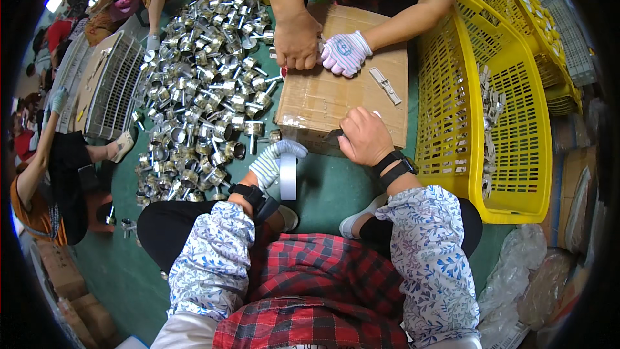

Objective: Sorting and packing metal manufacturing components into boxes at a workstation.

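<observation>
My left hand (274, 160), in a striped glove, is by the box's near left corner. Its fingers curl over the top of a pale grey-blue roll (288, 179) that looks like tape. A metal cup with a stem (253, 129) lies just beyond it. My bare right hand (366, 134) is closed at the near edge of the cardboard box (342, 100). A small dark piece (333, 134) juts from its thumb side; its kind I cannot make out. On the box top lies a pale, flat latch-like part (385, 86).
Across the box, a co-worker's bare hand (299, 42) and gloved hand (347, 53) meet over a small part. Metal cups (206, 90) are heaped at the left. A yellow basket (516, 210) holding pale parts stands at the right. Plastic wrap (513, 271) lies near right.
</observation>
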{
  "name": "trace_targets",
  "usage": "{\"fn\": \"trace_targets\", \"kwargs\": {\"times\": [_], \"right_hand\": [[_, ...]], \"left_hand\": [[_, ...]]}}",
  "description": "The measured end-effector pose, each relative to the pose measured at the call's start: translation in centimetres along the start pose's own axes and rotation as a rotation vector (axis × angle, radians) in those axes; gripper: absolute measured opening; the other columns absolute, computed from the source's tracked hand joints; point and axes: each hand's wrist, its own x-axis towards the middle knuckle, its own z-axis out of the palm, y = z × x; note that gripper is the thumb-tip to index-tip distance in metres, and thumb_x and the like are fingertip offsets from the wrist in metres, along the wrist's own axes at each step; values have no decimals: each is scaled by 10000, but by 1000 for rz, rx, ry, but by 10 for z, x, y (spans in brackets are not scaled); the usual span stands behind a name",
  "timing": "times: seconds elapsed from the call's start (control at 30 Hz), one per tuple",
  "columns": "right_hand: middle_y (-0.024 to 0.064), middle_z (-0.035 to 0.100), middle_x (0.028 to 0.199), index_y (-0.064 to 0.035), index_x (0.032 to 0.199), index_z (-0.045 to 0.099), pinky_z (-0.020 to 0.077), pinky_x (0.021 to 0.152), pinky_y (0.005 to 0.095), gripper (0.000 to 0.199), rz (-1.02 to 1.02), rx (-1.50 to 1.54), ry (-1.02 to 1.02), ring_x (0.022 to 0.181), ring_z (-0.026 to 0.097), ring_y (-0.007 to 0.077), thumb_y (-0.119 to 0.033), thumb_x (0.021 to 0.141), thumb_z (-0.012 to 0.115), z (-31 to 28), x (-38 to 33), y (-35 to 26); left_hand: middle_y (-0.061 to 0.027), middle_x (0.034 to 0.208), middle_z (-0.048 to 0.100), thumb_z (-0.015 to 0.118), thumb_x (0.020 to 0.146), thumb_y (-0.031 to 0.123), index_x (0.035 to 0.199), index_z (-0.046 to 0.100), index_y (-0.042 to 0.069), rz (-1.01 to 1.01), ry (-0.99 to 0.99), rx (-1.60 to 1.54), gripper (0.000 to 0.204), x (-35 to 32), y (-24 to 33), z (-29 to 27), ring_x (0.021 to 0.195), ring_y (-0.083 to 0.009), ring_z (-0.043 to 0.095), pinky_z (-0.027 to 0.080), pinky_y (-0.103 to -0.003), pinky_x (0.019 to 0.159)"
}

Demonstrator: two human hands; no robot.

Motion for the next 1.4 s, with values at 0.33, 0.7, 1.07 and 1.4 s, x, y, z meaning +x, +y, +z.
{"fn": "trace_targets", "kwargs": {"times": [0.33, 0.7, 1.07, 1.4], "right_hand": [[55, 452, 693, -80, 795, 495, 428, 546, 321, 123, -2, -40, 176, 661, 514, 217, -89, 691, 560, 15, -3, 8], [65, 460, 710, -75, 790, 497, 436, 579, 348, 217, 89, 9, 192, 693, 521, 240, -91, 624, 635, 9, 0, 1], [66, 487, 711, -87, 755, 507, 440, 572, 351, 206, 147, -46, 129, 672, 545, 231, -107, 630, 670, 13, -1, -1], [65, 487, 724, -92, 768, 512, 442, 582, 349, 211, 139, -44, 119, 685, 546, 231, -113, 632, 672, 12, -3, -1]], "left_hand": [[-79, 969, 615, 644, 716, -39, 890, 649, 84, -13, -5, -28, 213, -2, -5, -2, 899, -177, 577, 464, -290, 784], [-88, 950, 609, 566, 762, -6, 852, 646, 73, -78, -2, -128, 145, -3, 6, 2, 885, -186, 571, 453, -297, 799], [-80, 935, 618, 565, 743, 3, 830, 658, 59, -216, 43, -147, 139, -4, 12, 3, 876, -181, 575, 446, -288, 815], [-73, 930, 618, 525, 769, 11, 836, 652, 38, -310, 64, -295, 146, -11, 14, 6, 869, -163, 576, 445, -272, 814]]}}
